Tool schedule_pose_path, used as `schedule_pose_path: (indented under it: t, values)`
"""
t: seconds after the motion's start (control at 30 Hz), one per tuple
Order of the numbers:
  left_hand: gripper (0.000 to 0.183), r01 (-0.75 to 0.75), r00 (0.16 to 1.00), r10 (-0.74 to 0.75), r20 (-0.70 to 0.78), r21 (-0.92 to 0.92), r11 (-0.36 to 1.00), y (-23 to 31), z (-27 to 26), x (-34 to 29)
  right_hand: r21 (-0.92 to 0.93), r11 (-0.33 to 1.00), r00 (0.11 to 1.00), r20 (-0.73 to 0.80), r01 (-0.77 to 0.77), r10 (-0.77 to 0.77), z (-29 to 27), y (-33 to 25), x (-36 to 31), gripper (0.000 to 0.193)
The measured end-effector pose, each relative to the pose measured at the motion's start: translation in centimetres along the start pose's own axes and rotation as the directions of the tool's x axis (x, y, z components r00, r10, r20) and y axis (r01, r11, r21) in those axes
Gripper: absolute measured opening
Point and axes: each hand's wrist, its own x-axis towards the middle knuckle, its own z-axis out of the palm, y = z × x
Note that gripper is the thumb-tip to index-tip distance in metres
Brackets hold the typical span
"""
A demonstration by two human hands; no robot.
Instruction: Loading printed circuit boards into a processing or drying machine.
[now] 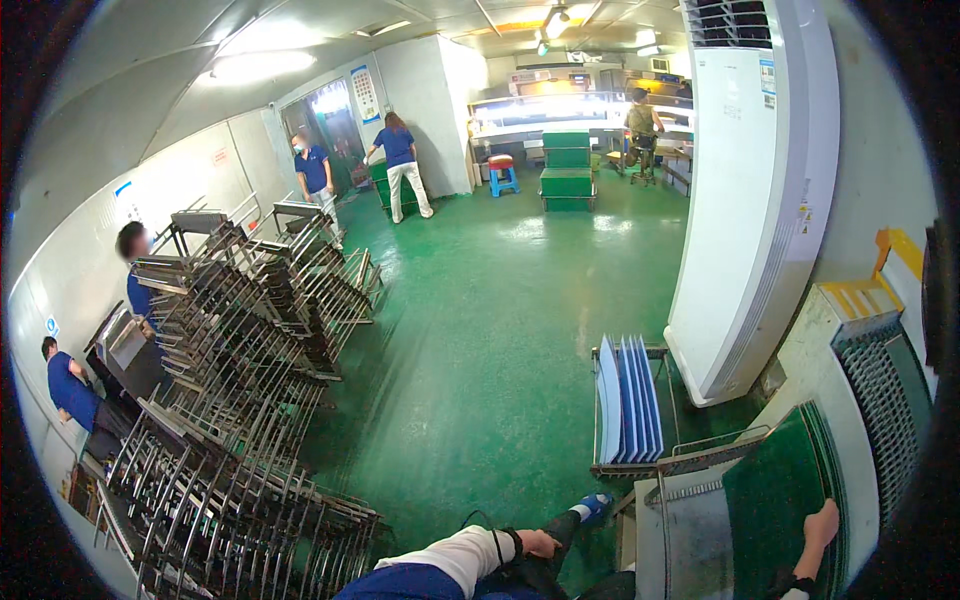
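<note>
Stacked metal racks (240, 400) stand well left of the fingers. The left hand (540, 543) rests loosely curled by the person's lap, holding nothing visible. The right hand (820, 528), fingers pressed together, lies flat on the green board (775, 500), likely steadying it in its slotted rack (700, 462); blue panels (630, 400) stand just beyond.

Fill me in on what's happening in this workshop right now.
The person wearing the camera rests the right hand on a stack of green boards standing in a metal rack. The left hand hangs free near the hip. Blue panels stand in the next rack. Across the green floor, other people work beside stacked metal frames.
</note>
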Motion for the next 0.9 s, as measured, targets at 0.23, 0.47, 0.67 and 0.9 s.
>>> schedule_pose_path:
  t: [0.23,0.47,0.67,0.9]
  values:
    - [0.078,0.090,0.996,-0.091,0.024,0.044,0.995,2.4,-0.7,-2.2,-0.007,1.000,1.000,-0.029,0.004,-0.004,0.6,1.5,0.1,0.027]
    - [0.075,0.077,0.997,-0.077,-0.011,0.093,0.993,2.8,-0.7,-3.6,0.013,1.000,1.000,0.027,-0.011,0.011,-1.6,-0.8,-0.3,0.028]
    - [0.075,0.086,0.996,-0.087,-0.003,0.119,0.989,2.9,-0.8,-3.6,0.000,1.000,0.998,0.060,-0.014,0.014,-2.6,-1.7,-0.4,0.027]
    - [0.075,0.110,0.994,-0.105,-0.038,0.146,0.983,2.1,-0.4,-1.9,-0.033,0.998,0.993,0.100,-0.061,0.064,-2.5,-1.5,-0.5,0.032]
